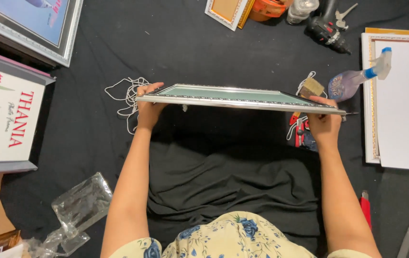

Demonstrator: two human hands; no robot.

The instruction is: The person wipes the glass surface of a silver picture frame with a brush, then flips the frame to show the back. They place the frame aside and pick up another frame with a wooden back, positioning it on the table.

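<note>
A silver-edged picture frame (235,97) with a pale green face is held almost edge-on above the black cloth. My left hand (148,111) grips its left end. At the other end, my right hand (324,125) holds the frame's right corner. A tangle of white string (127,98) lies just left of my left hand. A red and black tool (301,131) lies under my right hand, partly hidden.
A spray bottle (357,79) lies beside a white-faced frame (403,102) at the right. A black drill (329,34) and a small frame (226,12) sit at the top. Large framed pictures (8,119) line the left. Crumpled clear plastic (77,205) lies at lower left.
</note>
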